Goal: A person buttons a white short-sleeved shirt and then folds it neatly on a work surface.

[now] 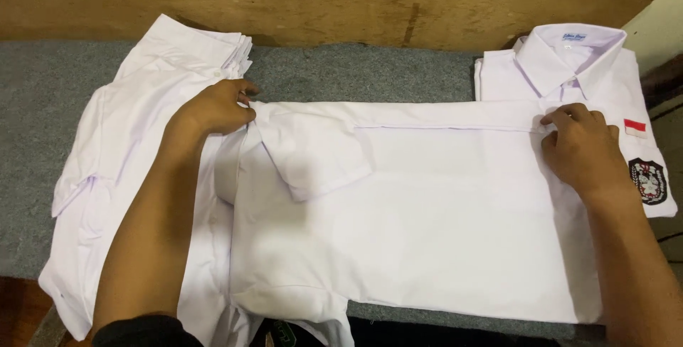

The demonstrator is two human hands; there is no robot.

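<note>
1. At the far left, a pile of unfolded white shirts [107, 176] lies on the grey-covered bench [43, 91], one edge hanging over the near side. Your left forearm rests across it, so any drag of that arm could, in my judgement, pull the top layer askew or nudge it further off the edge.

2. Your left hand [213, 107] is closed in a narrow pinch on the upper left corner of the white shirt being folded [427, 219], right where the shoulder meets the short sleeve [313, 151]. That sleeve is turned in over the body and lies a little crooked; it may bunch if the corner is lifted unevenly.

3. The shirt itself lies flat across the middle of the bench, stretched sideways between your two hands, with a long fold line [441, 128] running along its top edge. If one hand pulls harder than the other, that fold will likely slant or ripple.

4. Your right hand [580, 149] presses down with curled fingers and pinches the right end of the same fold. It sits just beside, and partly over, the finished shirt.

5. At the far right, a folded white shirt with collar and chest badge [569, 62] rests against the wooden backboard [320, 5]. The working shirt's right edge overlaps it, so a tug here could shift or crease that finished piece.
</note>
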